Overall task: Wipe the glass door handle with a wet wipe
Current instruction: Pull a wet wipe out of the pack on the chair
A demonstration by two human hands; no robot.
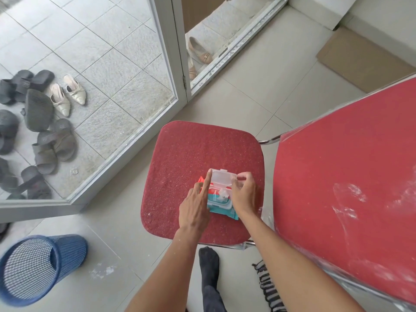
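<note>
Wet wipe pack (221, 207) is at frame centre on the red chair seat (180, 154). Its flip lid (221, 177) stands open toward the top of frame.

Your left hand (195, 206) lies along the pack's left side with fingers straight. The index finger (208, 179) is up against the lid's left edge. That's a hold-down, not a grip. Your right hand (244, 194) has fingers curled at the lid's right end. Can't tell if it's pinching the lid or just resting there. A white wipe (221, 194) pokes out of the opening just below the lid, between your hands.

Step in hand, as I read it: pull one wipe.
- Press down with the left hand so the pack doesn't lift with the wipe.
- Pinch the tuft low with thumb and forefinger.
- Draw straight up, slowly. A yank will likely drag the next sheet out.
- Snap the lid down after, or the pack dries out.

Glass door (112, 64) fills the upper left of frame. Its handle isn't in shot, so look up and find it before wiping.
</note>
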